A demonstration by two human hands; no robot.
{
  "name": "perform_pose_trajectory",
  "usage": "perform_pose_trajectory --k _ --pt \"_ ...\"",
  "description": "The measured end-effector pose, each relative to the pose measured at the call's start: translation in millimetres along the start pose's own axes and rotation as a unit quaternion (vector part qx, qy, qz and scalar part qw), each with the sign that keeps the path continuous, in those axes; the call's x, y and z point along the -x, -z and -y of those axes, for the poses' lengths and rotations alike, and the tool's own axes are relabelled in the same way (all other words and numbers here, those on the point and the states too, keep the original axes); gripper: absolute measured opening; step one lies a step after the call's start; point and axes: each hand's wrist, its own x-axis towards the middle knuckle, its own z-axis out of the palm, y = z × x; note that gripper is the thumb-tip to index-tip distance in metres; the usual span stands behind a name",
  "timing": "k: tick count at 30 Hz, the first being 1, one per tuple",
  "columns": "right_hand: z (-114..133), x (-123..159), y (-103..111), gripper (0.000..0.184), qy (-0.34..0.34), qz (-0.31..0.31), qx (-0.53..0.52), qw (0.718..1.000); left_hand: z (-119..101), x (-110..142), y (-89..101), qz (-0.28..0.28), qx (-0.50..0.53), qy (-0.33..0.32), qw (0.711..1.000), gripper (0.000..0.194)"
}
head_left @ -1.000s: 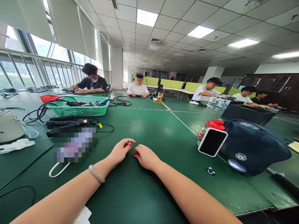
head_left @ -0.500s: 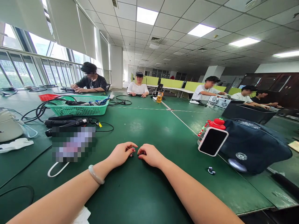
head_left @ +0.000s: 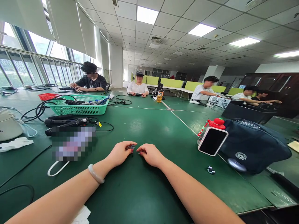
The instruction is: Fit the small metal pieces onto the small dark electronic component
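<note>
My left hand (head_left: 120, 153), with a pale bangle on its wrist, pinches a small dark, glittery piece (head_left: 132, 147) between thumb and fingertips. What kind of piece it is I cannot make out. Close beside it on the right, my right hand (head_left: 149, 154) has its fingers curled and thumb drawn in. Its fingertips are partly hidden, and a tiny dark speck shows at them. A small gap separates the two hands, both low over the green table (head_left: 140, 189).
To the left are a turquoise basket (head_left: 79, 109) of cables, black devices (head_left: 67, 123) and a blurred purple item (head_left: 74, 143). At right stand a propped phone (head_left: 213, 141), a red-capped bottle (head_left: 217, 123), a navy bag (head_left: 254, 146) and a small shiny clip-like item (head_left: 211, 170). Several people sit farther off.
The glittery piece shows more above my left fingertips than before. My right fingers have shifted slightly. At far right, a person's arm reaches farther out.
</note>
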Motion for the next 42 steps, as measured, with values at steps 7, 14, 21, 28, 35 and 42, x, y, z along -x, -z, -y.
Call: perform_pose_trajectory --k 7,14,21,28,35,42 --pt "-3 -1 2 0.021 -0.011 -0.043 -0.027 0.999 3 -2 -2.1 0.019 0.045 0.021 0.999 0.043" --pt "-6 -1 0 0.016 -0.056 -0.033 -0.130 0.989 -2 1 0.9 0.002 -0.031 -0.012 0.999 0.038" --pt "-10 -1 1 0.020 -0.089 -0.018 -0.157 0.983 -4 2 1.8 0.011 -0.054 -0.010 0.998 0.037" --pt "-10 -2 1 0.024 -0.095 -0.016 -0.152 0.984 -2 0 0.5 0.019 -0.056 -0.009 0.998 0.036" --pt "-12 -2 0 0.022 -0.095 -0.020 -0.169 0.981 -4 1 1.5 0.018 -0.063 -0.009 0.998 0.037" --pt "-11 -1 2 0.017 -0.091 -0.039 -0.153 0.983 -4 1 3.0 0.002 -0.075 -0.003 0.997 0.036"
